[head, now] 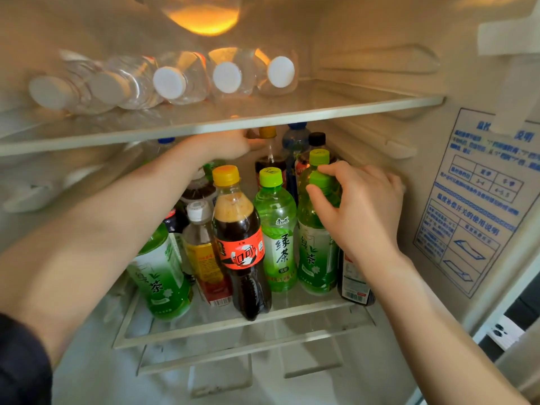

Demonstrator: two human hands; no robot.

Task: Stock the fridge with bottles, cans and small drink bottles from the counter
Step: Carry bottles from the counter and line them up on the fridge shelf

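Observation:
Both my arms reach into an open fridge. My right hand (355,209) grips the neck and shoulder of a green tea bottle (315,244) at the front right of the lower shelf (233,328). My left hand (225,147) is far back under the upper shelf, closed on the neck of a yellow-capped dark bottle (268,141). A cola bottle with a yellow cap (242,244) and another green tea bottle (277,229) stand in front. A third green tea bottle (160,273) leans at the left.
Several clear water bottles (175,80) with white caps lie on the upper glass shelf (263,118). Blue-capped bottles (295,141) stand at the back. A dark bottle (355,282) stands at the shelf's right edge. A blue instruction label (482,200) covers the right wall.

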